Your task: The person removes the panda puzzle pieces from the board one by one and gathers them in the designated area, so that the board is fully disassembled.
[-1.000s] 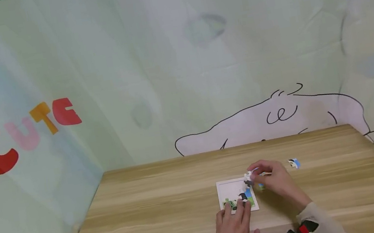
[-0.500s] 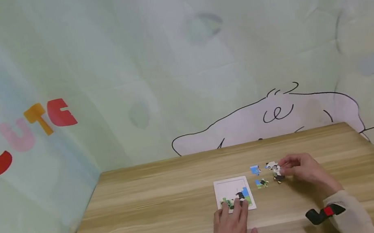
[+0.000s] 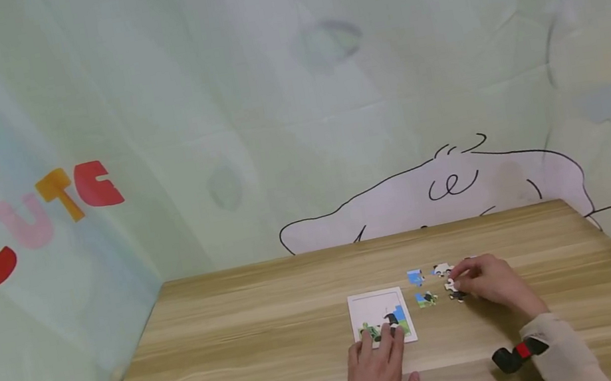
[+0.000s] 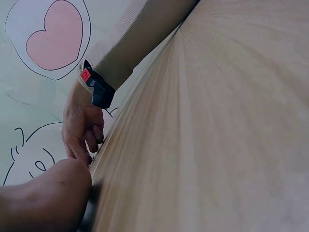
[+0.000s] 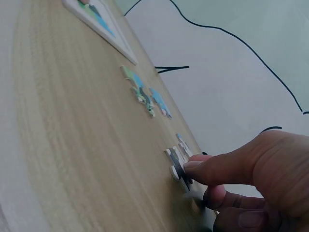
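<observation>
My left hand rests with its fingers extended on the lower part of a white puzzle board. Several joined pieces in green, blue and black line the board's bottom and right side, partly under those fingertips. To the right, my right hand pinches a white and black puzzle piece between thumb and fingers, low at the tabletop. Beside that piece lie a panda-face piece, a blue piece and a green and blue piece. Another piece is mostly hidden behind my right hand.
The wooden table ends at a printed cloth backdrop behind and at the sides. A black wrist camera sits at my right cuff, close above the tabletop.
My right hand has carried the white and black piece from above the board's upper right corner rightward, down among the loose pieces. The left hand has stayed on the board.
</observation>
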A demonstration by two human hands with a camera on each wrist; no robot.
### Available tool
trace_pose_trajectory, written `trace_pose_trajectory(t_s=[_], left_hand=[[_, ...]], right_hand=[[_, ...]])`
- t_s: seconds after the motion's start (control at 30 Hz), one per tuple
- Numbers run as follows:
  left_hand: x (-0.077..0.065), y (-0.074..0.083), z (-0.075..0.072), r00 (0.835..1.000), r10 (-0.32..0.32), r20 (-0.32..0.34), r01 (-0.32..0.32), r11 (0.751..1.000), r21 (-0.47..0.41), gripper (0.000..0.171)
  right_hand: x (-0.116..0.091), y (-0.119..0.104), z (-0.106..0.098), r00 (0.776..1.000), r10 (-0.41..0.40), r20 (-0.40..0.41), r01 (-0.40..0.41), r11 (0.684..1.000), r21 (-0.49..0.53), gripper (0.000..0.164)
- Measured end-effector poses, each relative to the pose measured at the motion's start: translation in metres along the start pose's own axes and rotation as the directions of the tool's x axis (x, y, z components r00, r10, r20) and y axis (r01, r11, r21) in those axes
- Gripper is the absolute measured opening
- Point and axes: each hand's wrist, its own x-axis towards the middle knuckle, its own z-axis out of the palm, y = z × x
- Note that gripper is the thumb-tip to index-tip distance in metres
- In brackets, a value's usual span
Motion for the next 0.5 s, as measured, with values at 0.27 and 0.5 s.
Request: trace_pose_trajectory(t_s=[0.27, 0.5], left_hand=[[0.000, 0.000, 0.000, 0.999, 0.012, -0.044, -0.011, 1.000, 0.025, 0.063], [0.000, 0.000, -0.001, 1.000, -0.008, 0.006, 0.008, 1.000, 0.001, 0.064]], right_hand=[[-0.001, -0.007, 0.002, 0.999, 0.031, -0.022, -0.032, 0.999, -0.035, 0.016], [-0.003, -0.028, 0.012, 1.000, -0.005, 0.000, 0.005, 0.999, -0.048, 0.017]])
